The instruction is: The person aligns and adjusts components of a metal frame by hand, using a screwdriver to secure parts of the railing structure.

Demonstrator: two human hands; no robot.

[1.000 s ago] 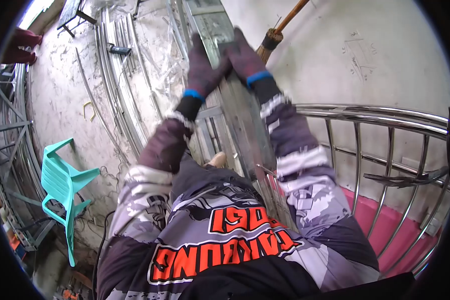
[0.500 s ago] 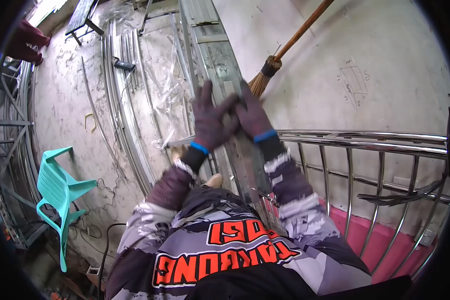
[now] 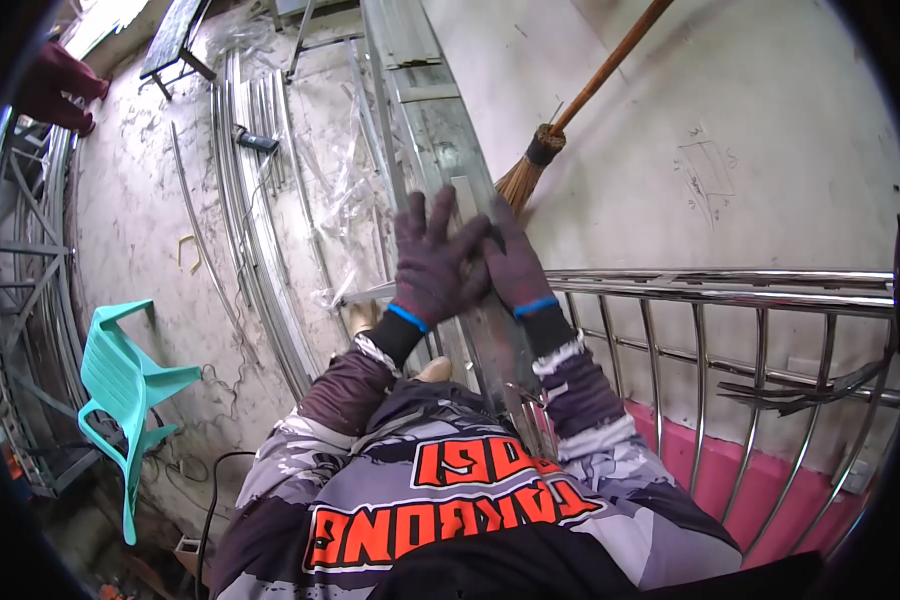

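Both my hands wear dark purple gloves with blue cuffs. My left hand (image 3: 432, 262) lies flat with its fingers spread on the face of a long shiny metal channel (image 3: 438, 150) that runs from my body up and away. Against the channel's right side rests my right hand (image 3: 513, 268), its fingers touching the metal; whether it grips the channel is unclear. The channel's lower end disappears behind my sleeves and my grey jersey with orange lettering.
A stainless steel railing (image 3: 730, 285) stands to my right over a pink strip. A broom (image 3: 560, 125) leans on the pale wall. Metal strips (image 3: 255, 230) and clear plastic lie on the concrete floor. A teal plastic chair (image 3: 120, 385) sits at left.
My hands have slid down the channel toward my body. My left hand has opened from a grip to flat, spread fingers. The view has tilted, showing more of the broom.
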